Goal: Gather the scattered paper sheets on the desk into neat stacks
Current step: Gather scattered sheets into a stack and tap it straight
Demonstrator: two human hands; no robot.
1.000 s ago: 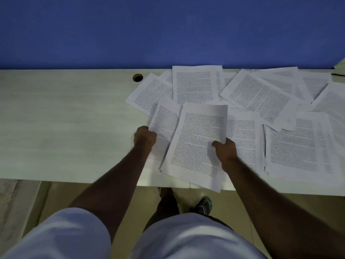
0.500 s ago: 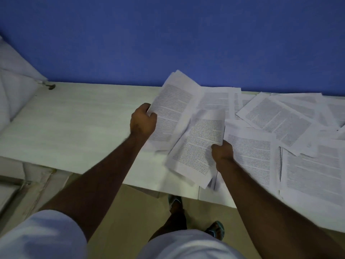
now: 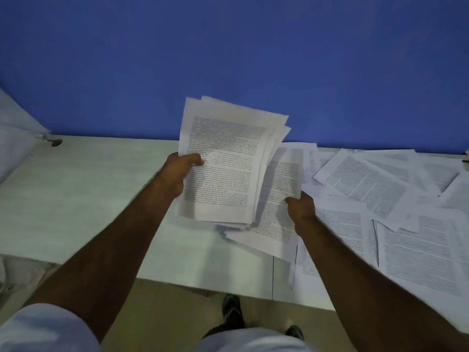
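Observation:
My left hand (image 3: 177,174) grips the left edge of a loose bundle of printed sheets (image 3: 225,161), lifted above the pale desk (image 3: 76,199) and tilted up toward me. My right hand (image 3: 300,205) holds the right edge of another printed sheet (image 3: 276,199) that lies lower, partly under the bundle. Several more printed sheets (image 3: 365,181) lie scattered and overlapping over the right half of the desk, some hanging over its front edge.
A blue wall (image 3: 228,59) rises behind the desk. A cable hole (image 3: 56,142) sits at the desk's far left, beside a pale slanted surface (image 3: 15,138). My feet (image 3: 231,311) stand on the floor under the front edge.
My left hand has raised its sheets off the desk and gathered them into a bundle tilted toward me. My right hand has moved right with its sheet. The view has shifted left.

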